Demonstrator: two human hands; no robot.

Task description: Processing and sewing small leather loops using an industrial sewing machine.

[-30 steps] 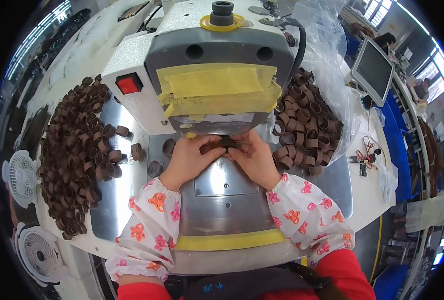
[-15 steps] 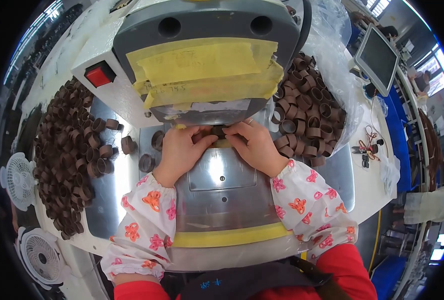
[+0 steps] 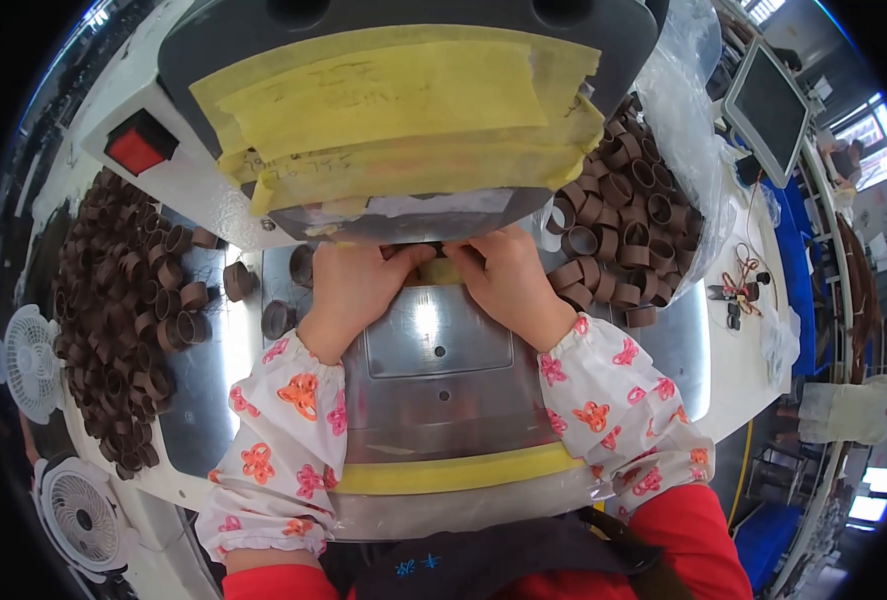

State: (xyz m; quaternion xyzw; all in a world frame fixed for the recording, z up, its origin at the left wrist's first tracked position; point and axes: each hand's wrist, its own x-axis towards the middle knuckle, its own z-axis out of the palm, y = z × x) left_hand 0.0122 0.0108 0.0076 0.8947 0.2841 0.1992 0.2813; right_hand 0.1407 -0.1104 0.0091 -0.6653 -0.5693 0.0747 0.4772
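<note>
Bare left hand (image 3: pixel 356 290) and right hand (image 3: pixel 509 285) working close together under a taped machine head (image 3: pixel 384 12)

A small dark brown piece (image 3: pixel 436 249) is sitting between the two hands, right at the lower edge of the smooth grey machine head. Both thumbs are pointing inward at it, and the hands are staying just apart; most fingertips are hiding beneath the head, so I cannot tell whether either hand is clamping the piece. A yellowish block (image 3: pixel 442 272) is showing just below it, in front of a polished metal plate (image 3: pixel 439 335) that is reflecting a bright patch of light.

Creased, papery yellow tape (image 3: pixel 394 100) is covering the head's front, and a glossy red switch (image 3: pixel 141 145) is standing out on the white housing (image 3: pixel 204 205) beside it.

Short, matte brown rings are lying in a loose left heap (image 3: pixel 114 310) and a right heap (image 3: pixel 624 230), the latter beside crinkled clear plastic (image 3: pixel 694 80). A few stray rings (image 3: pixel 239 281) are resting near the left hand. White sleeves (image 3: pixel 289 450) printed with pink and orange shapes are wrapping the forearms. A flat yellow strip (image 3: pixel 454 473) is crossing the near side of the surface (image 3: pixel 739 385).
</note>
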